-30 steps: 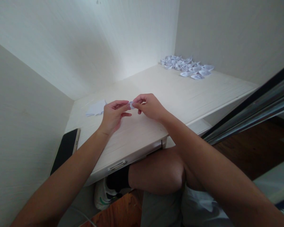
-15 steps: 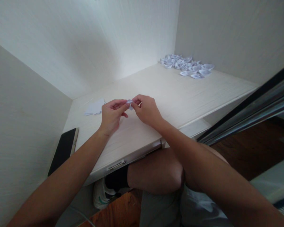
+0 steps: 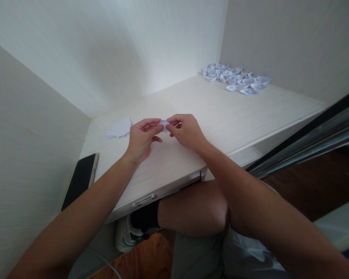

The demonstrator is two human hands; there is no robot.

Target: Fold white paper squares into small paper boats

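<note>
Between my two hands, just above the white desk (image 3: 174, 155), is a small folded piece of white paper (image 3: 164, 124). My left hand (image 3: 144, 137) pinches its left side between thumb and fingers. On the other side, the thumb and forefinger of my right hand (image 3: 185, 130) grip it too. My fingers cover part of the paper, so its full shape is hard to make out. Left of my left hand lies a stack of flat white paper sheets (image 3: 118, 128). A pile of folded paper pieces (image 3: 235, 78), boat-like in shape, sits in the far right corner.
A black phone-like slab (image 3: 80, 178) lies at the desk's left edge, against the side wall (image 3: 31, 128). Below the front edge is a drawer handle (image 3: 145, 200). A dark metal-edged frame (image 3: 305, 135) slants along the right. My leg (image 3: 192, 211) is under the desk.
The folded paper looks more spread between my fingertips than before. Both hands still grip it. The whole view has shifted slightly.
</note>
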